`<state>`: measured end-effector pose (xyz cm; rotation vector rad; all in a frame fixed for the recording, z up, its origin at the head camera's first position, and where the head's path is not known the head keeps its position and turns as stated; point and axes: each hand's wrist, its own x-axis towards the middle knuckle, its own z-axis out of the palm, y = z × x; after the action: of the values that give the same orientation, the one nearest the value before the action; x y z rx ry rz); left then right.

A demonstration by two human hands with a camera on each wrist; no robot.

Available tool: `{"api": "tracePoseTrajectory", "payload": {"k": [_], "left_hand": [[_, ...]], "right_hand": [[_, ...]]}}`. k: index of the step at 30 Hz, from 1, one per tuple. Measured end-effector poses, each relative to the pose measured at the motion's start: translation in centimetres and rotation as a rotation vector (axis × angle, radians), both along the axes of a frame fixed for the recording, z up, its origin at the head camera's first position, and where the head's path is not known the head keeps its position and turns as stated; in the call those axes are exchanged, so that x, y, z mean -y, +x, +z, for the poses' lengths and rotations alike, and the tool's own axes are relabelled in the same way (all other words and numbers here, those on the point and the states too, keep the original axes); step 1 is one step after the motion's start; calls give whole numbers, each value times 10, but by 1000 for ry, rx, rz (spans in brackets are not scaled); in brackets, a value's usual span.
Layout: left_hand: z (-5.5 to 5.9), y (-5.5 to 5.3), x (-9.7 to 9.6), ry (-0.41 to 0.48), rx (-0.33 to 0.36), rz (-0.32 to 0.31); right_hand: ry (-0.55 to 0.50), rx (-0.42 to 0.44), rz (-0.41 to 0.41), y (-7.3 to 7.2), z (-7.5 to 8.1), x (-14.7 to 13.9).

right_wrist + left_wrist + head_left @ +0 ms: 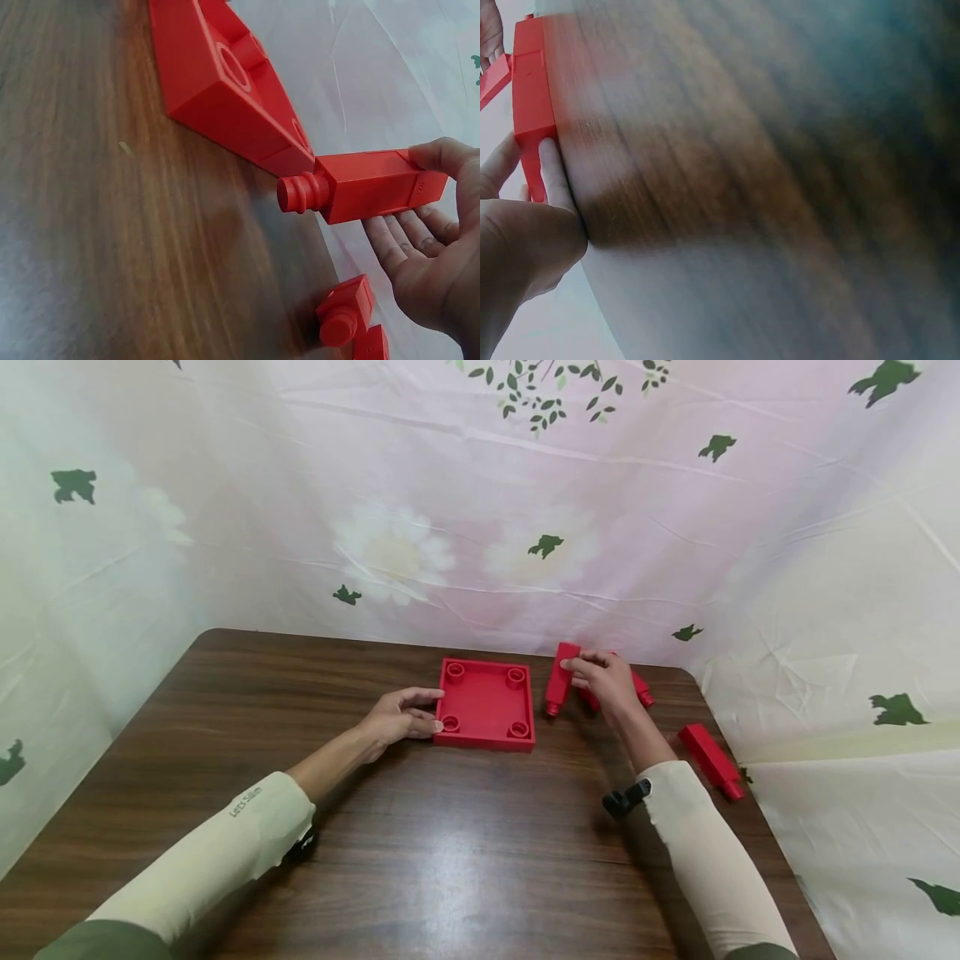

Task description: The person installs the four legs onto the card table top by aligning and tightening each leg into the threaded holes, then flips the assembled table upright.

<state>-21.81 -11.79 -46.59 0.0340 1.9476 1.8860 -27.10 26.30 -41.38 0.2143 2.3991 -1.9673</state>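
A square red plastic tray-like piece [486,700] lies on the table with a raised round socket in each corner. My left hand [401,717] grips its left edge, thumb at the near corner socket. To the right of the piece, my right hand [604,681] pinches a red block-shaped leg [375,184] between thumb and fingers. The leg is raised and tilted, and its threaded round end points toward the near side. Under and behind the right hand lie more red legs [345,309], partly hidden in the head view.
Another red leg [711,762] lies near the right edge of the brown wooden table [360,877]. A patterned cloth [465,510] hangs behind the table and along both sides. Each wrist carries a dark strapped camera [627,798].
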Motion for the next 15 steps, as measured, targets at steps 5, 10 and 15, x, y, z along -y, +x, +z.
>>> {"api": "tracePoseTrajectory", "payload": {"k": [5, 10, 15], "left_hand": [[-1, -1, 0, 18, 3, 4], [-1, -1, 0, 21, 4, 5], [-1, -1, 0, 25, 3, 5]], "right_hand": [[-121, -61, -14, -8, 5, 8], [-182, -106, -35, -14, 9, 16], [-214, -142, -77, -17, 10, 26]]}}
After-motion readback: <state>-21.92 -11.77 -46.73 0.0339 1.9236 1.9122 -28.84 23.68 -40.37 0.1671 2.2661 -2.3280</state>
